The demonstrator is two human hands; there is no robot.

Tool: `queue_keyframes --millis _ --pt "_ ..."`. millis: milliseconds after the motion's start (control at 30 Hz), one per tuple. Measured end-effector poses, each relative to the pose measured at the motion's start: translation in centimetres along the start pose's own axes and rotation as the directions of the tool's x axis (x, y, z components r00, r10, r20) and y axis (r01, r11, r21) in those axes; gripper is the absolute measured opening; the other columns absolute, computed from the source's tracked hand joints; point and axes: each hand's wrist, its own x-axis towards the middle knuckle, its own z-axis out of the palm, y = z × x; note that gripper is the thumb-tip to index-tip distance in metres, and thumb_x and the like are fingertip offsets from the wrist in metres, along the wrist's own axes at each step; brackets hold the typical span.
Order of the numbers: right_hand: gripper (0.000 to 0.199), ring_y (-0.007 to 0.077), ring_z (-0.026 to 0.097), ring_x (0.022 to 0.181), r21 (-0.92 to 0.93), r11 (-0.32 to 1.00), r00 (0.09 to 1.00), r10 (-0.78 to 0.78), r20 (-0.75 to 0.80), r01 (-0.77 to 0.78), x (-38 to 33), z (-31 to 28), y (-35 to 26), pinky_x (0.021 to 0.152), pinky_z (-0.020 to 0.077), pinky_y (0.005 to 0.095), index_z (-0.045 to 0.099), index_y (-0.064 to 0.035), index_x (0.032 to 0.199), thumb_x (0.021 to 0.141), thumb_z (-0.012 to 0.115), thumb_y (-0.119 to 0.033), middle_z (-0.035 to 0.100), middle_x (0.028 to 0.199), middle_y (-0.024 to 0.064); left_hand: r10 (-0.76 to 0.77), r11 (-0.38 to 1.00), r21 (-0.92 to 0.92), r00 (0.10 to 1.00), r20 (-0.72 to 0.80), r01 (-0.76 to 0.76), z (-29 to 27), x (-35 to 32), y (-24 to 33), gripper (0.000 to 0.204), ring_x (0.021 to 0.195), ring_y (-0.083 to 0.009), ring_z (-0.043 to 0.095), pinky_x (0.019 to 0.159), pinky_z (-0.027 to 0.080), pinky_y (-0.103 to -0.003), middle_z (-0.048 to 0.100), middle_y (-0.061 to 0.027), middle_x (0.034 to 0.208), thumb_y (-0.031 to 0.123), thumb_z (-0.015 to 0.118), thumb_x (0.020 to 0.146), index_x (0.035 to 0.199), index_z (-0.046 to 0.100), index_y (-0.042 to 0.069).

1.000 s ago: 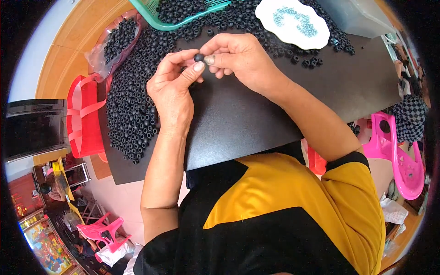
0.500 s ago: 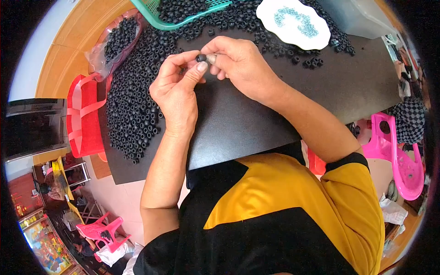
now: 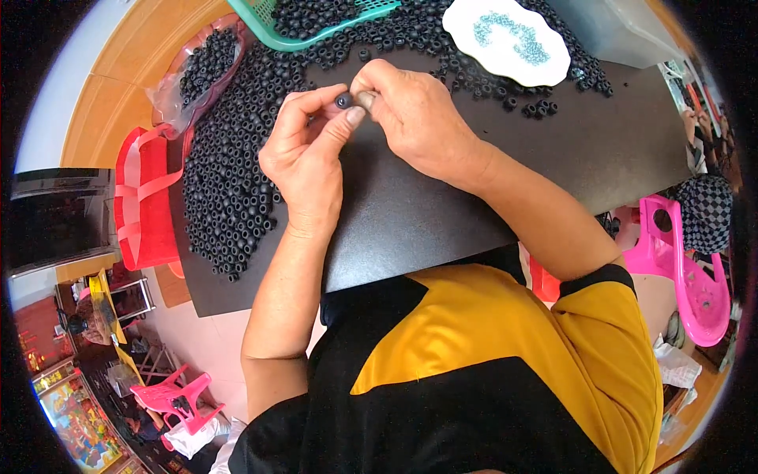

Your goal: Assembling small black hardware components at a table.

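At the bottom of the frame sits the person's yellow and black shirt, with both forearms rising from it toward the upper middle. The left hand is curled, its thumb and forefinger pinched on a small black ring, a bead-like rubbery piece held at the upper centre of the frame just above the black tabletop. The right hand meets it from the right, fingertips closed against the same ring and, it seems, on a tiny pale part pressed to its side; what that part is cannot be told. The ring looks very light and small, probably slightly soft with a matte, grippy skin, so it should not slip easily but could pop free if squeezed off-centre; the outer rim, taken between two fingertips with the hole left open, looks the best hold. To the left of the hands a dense spread of loose black rings covers the table's left side up to the top edge. Beyond it, at the upper left, lies a clear plastic bag holding more of them, and a green basket at the top centre. A white plate with small pale blue pieces lies at the upper right.
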Motion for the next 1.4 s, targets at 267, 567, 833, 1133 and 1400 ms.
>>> queue_keyframes --millis 267,567,833,1133,1400 --pt "0.011 0.0089 0.056 0.066 0.213 0.965 0.986 0.132 0.097 -0.15 0.2 -0.6 0.1 0.063 0.0469 0.0258 0.062 0.0003 0.1 0.093 0.057 -0.006 0.061 0.074 0.0043 -0.216 0.972 -0.105 0.975 -0.054 0.21 0.1 0.1 0.1 0.026 0.072 -0.0078 0.055 0.057 0.049 -0.02 0.059 -0.0012 0.087 -0.005 0.07 0.083 0.108 0.071 -0.001" --pt "0.013 0.0063 0.057 0.07 0.421 0.853 0.946 0.226 0.232 -0.308 0.3 -0.8 0.4 0.064 0.0482 0.0216 0.062 0.0013 0.099 0.097 0.055 -0.01 0.061 0.079 0.0004 -0.148 0.987 -0.065 0.989 -0.018 0.146 0.3 0.0 -0.1 0.027 0.077 -0.0068 0.055 0.057 0.049 -0.019 0.058 0.0001 0.088 -0.002 0.071 0.083 0.11 0.072 0.002" --pt "0.011 0.0061 0.057 0.07 0.282 0.91 0.946 0.258 0.194 -0.306 0.3 -0.6 0.7 0.064 0.0483 0.0209 0.061 -0.0018 0.099 0.096 0.057 -0.012 0.06 0.079 -0.0003 -0.205 0.973 -0.11 0.978 -0.022 0.201 0.2 0.0 -0.1 0.028 0.078 -0.008 0.056 0.057 0.049 -0.02 0.058 -0.0002 0.088 0.0 0.071 0.085 0.113 0.071 0.002" --pt "0.017 0.0075 0.06 0.068 0.603 0.607 0.855 0.35 0.381 -0.517 0.9 -1.6 -0.5 0.062 0.0466 0.02 0.066 -0.0029 0.106 0.094 0.061 -0.014 0.064 0.08 0.0012 -0.398 0.805 -0.455 0.915 0.06 0.38 -0.2 0.4 -0.4 0.03 0.083 -0.0139 0.06 0.065 0.049 -0.025 0.066 -0.0081 0.101 0.007 0.067 0.091 0.12 0.064 -0.002" --pt "0.016 0.0076 0.06 0.066 0.628 0.562 0.842 0.348 0.411 -0.539 0.8 -1.3 0.1 0.059 0.0453 0.0192 0.067 -0.0027 0.104 0.096 0.06 -0.015 0.064 0.077 0.0011 -0.364 0.863 -0.369 0.931 0.018 0.344 0.2 0.2 -0.5 0.024 0.079 -0.0115 0.059 0.063 0.047 -0.023 0.067 -0.0079 0.101 0.008 0.068 0.091 0.114 0.067 -0.001"
